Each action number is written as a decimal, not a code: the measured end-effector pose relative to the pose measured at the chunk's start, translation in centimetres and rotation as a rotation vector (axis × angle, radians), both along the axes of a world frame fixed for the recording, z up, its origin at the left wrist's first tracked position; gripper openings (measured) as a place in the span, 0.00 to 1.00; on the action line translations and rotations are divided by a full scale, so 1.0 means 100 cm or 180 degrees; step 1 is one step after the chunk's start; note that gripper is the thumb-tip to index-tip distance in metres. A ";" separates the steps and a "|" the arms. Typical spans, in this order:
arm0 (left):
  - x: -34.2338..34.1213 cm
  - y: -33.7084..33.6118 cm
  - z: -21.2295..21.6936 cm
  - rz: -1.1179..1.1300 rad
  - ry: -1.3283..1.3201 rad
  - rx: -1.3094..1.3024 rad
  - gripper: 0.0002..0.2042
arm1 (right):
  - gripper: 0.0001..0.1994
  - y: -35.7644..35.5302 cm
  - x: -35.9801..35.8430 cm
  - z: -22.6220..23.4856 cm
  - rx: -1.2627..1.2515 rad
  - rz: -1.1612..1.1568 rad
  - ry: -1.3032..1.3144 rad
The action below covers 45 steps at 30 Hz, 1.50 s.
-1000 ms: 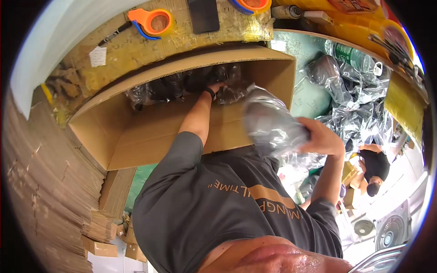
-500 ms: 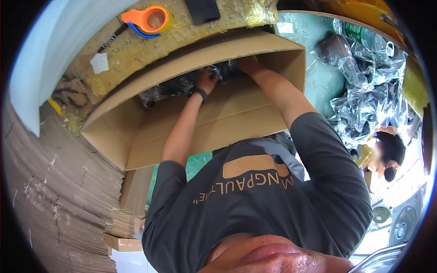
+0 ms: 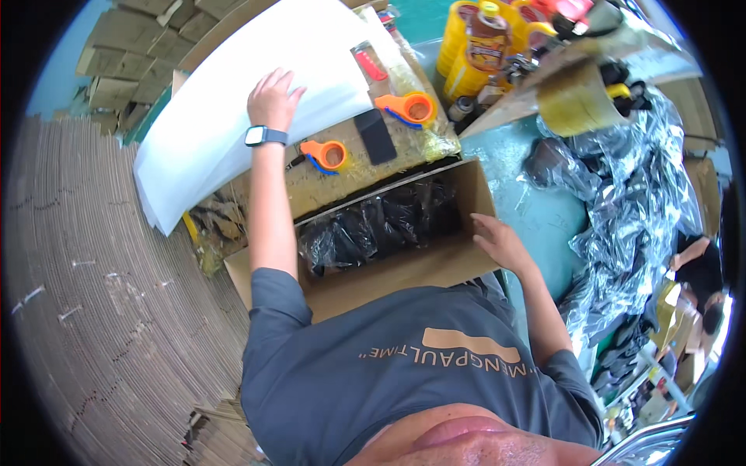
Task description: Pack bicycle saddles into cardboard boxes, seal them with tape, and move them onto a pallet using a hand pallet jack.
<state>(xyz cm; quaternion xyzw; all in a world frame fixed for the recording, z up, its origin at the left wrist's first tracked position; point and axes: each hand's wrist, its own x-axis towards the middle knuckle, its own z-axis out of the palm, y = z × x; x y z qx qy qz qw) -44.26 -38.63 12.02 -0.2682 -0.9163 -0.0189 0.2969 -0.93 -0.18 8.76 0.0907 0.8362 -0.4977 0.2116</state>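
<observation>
My left hand (image 3: 273, 99) lies with fingers spread on a stack of large white sheets (image 3: 225, 105), beyond the box. An open cardboard box (image 3: 373, 283) stands close in front of me. Inside it sits a row of black items in clear plastic bags (image 3: 381, 221); their kind cannot be made out. At the box's right end is my right hand (image 3: 503, 242), its fingers reaching over the rim, thumb and forefinger apart, nothing held between them.
Beyond the box lie a black phone (image 3: 374, 137), two orange ring-shaped tools (image 3: 412, 107) and a red cutter (image 3: 371, 65). Flat cardboard (image 3: 109, 264) is stacked at left. A bottle (image 3: 488, 39) stands far right, near bagged black items (image 3: 622, 210). Another person (image 3: 703, 268) is at right.
Both hands have come out of the box. The left has moved up onto the white sheets, the right to the box's right rim. The view has shifted, showing more of the bench.
</observation>
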 end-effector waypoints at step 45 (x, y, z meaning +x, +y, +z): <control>0.695 0.555 -0.203 -0.0477 -0.3652 -0.1419 0.66 | 0.40 0.375 0.449 -0.177 0.2748 -0.3651 0.0510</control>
